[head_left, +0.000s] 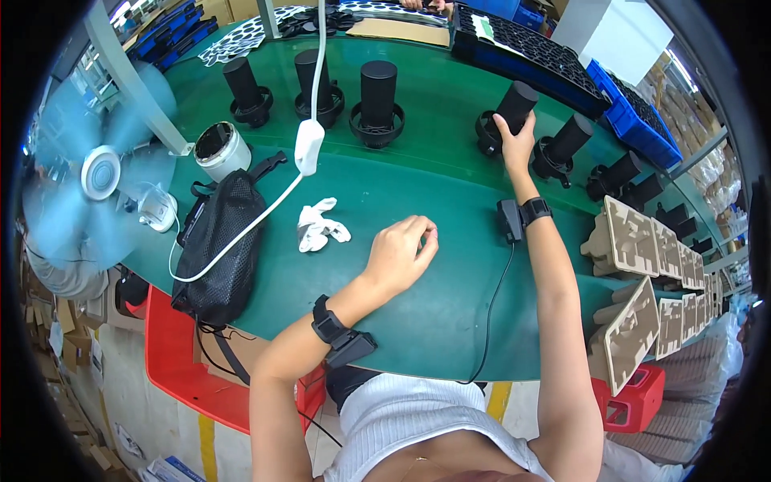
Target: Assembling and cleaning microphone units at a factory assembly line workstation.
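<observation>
Right hand [516,145] grasps a black cylinder [518,100] low down, thumb on one side, fingers on the other; its ring base [487,135] is right by it, far side of the counter [434,329]. Whether it's lifted: can't tell. Left hand [401,253] loosely curled over the counter, nothing seen in it; palm hidden, so can't rule out something small.

Risks (judgement): a sideways pull could knock the next cylinder [570,138], just to the right; smooth-looking wall could slip under a thumb-and-finger hold; thin cable [491,309] off the right wrist box [509,221] could snag if the arm reaches further; hanging switch [308,147] could get bumped by a left reach.

Writing: none readable on cylinders; any marks on the tub [222,153] too small to read.
</observation>
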Demonstrator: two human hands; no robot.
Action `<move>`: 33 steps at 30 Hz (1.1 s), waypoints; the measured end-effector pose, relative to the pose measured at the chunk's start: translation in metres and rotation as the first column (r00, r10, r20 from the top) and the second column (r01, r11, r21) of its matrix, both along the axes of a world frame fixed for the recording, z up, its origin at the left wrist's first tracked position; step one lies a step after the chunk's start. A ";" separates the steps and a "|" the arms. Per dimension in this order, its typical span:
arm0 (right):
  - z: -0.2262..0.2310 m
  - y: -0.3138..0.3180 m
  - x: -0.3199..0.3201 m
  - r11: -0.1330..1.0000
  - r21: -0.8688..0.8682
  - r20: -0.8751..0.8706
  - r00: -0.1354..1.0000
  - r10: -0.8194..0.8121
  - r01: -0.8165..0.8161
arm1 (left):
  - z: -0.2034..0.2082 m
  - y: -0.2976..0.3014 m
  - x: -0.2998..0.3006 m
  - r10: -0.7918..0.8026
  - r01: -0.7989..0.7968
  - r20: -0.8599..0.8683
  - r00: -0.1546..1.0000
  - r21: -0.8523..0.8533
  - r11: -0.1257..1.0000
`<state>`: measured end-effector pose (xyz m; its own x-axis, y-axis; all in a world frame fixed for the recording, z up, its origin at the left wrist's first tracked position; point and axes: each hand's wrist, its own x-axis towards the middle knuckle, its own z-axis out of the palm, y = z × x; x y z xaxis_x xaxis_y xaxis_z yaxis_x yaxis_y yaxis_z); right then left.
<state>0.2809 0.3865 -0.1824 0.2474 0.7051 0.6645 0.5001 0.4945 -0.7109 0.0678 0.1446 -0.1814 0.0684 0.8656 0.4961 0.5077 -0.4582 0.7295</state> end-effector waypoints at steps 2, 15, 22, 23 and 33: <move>0.005 -0.006 -0.010 0.995 -0.085 0.068 0.996 0.058 -0.052 | -0.003 0.001 -0.003 -0.011 0.011 -0.027 1.000 0.004 1.000; 0.049 -0.049 -0.088 0.890 0.384 0.474 0.880 0.039 -0.246 | 0.002 -0.002 -0.007 -0.023 0.024 -0.043 0.999 0.024 0.999; 0.017 -0.029 -0.171 0.827 -0.135 0.124 0.819 0.560 -0.545 | 0.000 0.002 -0.007 -0.014 0.015 -0.032 0.999 0.029 0.999; 0.009 -0.030 -0.171 0.781 -0.208 0.115 0.778 0.618 -0.589 | 0.001 0.002 -0.007 -0.019 0.020 -0.026 0.999 0.034 0.999; 0.011 -0.075 -0.105 0.705 -0.225 -0.679 0.627 0.382 -0.673 | 0.004 -0.003 -0.006 0.022 -0.022 -0.001 1.000 0.036 0.999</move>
